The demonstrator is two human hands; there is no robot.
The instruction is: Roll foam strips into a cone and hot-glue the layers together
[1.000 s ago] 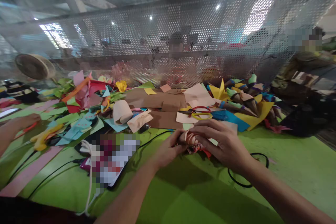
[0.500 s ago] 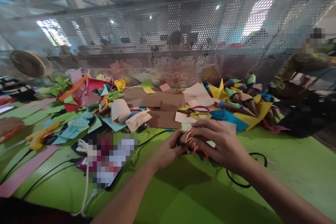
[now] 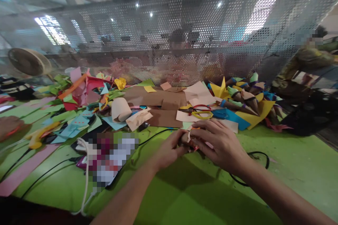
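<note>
In the head view, a small brown and peach paper piece with red bits (image 3: 186, 140) sits between my two hands, just above the green table (image 3: 190, 197). My left hand (image 3: 169, 153) has its thumb and fingers closed on the piece's left side. My right hand (image 3: 220, 144) covers the right side, fingers bent over it and pressed against the paper. Much of the piece is hidden by the fingers. Just beyond the right hand lie scissors with yellow handles (image 3: 202, 115), and red handles (image 3: 202, 107) show behind them.
Brown card sheets (image 3: 165, 118) and a peach paper roll (image 3: 120, 110) lie ahead. Coloured paper cones (image 3: 250, 100) are heaped at right. A yellow glue gun (image 3: 39, 137), a blurred-out phone (image 3: 116, 163) and cables are left. Perforated metal panel (image 3: 148, 42) stands behind; a person (image 3: 303, 63) is far right.
My right fingers have shifted slightly over the paper piece, and its peach flap shows less than before. The left hand keeps its hold. The camera view has moved slightly.
</note>
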